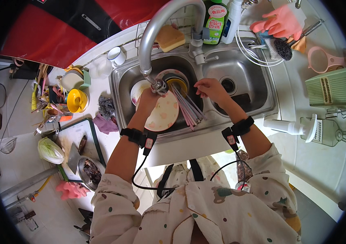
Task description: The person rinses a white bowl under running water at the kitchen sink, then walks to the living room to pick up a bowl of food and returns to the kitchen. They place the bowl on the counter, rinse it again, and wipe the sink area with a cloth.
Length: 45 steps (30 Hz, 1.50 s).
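Note:
My left hand [149,99] is in the left basin [124,91] of a steel double sink, at the tap's nozzle [160,87]. The nozzle hides its fingertips, so I cannot tell whether it grips the nozzle or something behind it. Just below it a cream plate with a pink pattern [160,114] leans over another patterned dish [138,88]. Stacked bowls, one of them yellow [177,82], sit behind. A bundle of chopsticks [188,109] slants from the yellow bowl to the sink's front edge. My right hand [214,90] hovers near the divider, fingers loosely bent, holding nothing visible.
The tall curved tap [147,39] arches over the left basin. A dark block [240,99] lies in the right basin [252,76]. Behind stand a sponge [170,38] and a green detergent bottle [217,24]. A cutting board with a knife [82,145] lies left.

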Tool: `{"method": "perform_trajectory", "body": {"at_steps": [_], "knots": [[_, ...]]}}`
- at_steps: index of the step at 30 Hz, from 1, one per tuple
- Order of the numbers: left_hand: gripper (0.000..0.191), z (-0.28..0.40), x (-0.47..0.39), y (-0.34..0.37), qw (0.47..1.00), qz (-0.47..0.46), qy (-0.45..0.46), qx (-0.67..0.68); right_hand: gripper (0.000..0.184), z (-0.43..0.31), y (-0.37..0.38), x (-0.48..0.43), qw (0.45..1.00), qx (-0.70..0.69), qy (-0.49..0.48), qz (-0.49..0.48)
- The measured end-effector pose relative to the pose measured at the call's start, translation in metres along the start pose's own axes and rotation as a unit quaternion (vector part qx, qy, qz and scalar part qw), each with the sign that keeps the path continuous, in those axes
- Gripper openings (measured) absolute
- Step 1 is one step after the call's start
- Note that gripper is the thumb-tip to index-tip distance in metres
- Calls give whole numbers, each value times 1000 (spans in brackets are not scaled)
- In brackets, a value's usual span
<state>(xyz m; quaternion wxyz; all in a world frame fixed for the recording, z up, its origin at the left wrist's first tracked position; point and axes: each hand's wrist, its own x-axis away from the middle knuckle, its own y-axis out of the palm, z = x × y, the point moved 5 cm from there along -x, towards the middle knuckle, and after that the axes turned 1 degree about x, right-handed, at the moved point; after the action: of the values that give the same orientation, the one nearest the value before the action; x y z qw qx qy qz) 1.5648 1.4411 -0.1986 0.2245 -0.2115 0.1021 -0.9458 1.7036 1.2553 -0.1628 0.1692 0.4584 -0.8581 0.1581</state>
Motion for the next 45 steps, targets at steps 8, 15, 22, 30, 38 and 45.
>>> {"method": "perform_trajectory", "body": {"at_steps": [8, 15, 22, 30, 38, 45], "knots": [[17, -10, 4, -9, 999, -2, 14, -30, 15, -7, 7, -2, 1000, 7, 1, -10], [20, -10, 1, 1, 997, 3, 2, 76, 15, -17, 21, -9, 999, 10, -5, -42], [24, -17, 7, -8, 997, -17, -75, 2, 15, -17, 21, -9, 998, 45, 3, -43], [11, -15, 53, -43, 998, 27, -1, 60, 11, -16, 1, -7, 992, 95, -63, -47], [14, -29, 93, -56, 991, 79, -43, 99, 14, -18, -13, -19, 989, 144, -1, -19], [17, -34, 128, -45, 989, 100, -22, 110, 13, -22, 33, -32, 974, 169, -83, -128]]}}
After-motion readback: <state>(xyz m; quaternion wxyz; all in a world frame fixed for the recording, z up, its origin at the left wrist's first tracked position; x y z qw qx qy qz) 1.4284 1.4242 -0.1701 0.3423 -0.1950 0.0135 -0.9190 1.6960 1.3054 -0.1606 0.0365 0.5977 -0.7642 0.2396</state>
